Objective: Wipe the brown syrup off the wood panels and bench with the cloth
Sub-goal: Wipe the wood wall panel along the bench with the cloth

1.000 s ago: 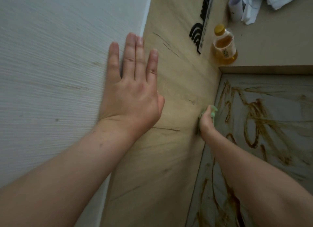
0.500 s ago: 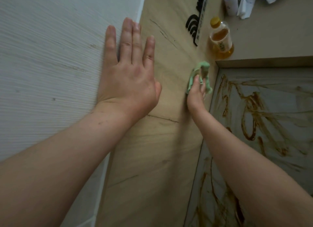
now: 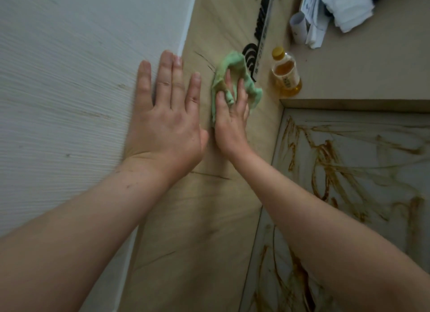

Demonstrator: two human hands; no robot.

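Head view. The right hand (image 3: 230, 116) has carried the cloth (image 3: 232, 61) up and leftward across the tan wood panel (image 3: 204, 218), away from the seam, and is now just beside the left hand (image 3: 162, 123). That panel looks nearly clean; the syrup (image 3: 325, 158) on the pale panel (image 3: 363, 253) at right looks untouched, so most of the job remains.

Right hand: fingers spread over the cloth, a fold caught between two, pressing it flat. Left hand: fully spread, holding nothing, braced across the white ribbed wall (image 3: 69, 79) and the tan panel's edge.

Cloth is green, soft and bunched. Tan panel is smooth with dark grain streaks. Syrup lies in thin, looping brown smears. A clear bottle (image 3: 287, 75) of amber liquid stands nearby.
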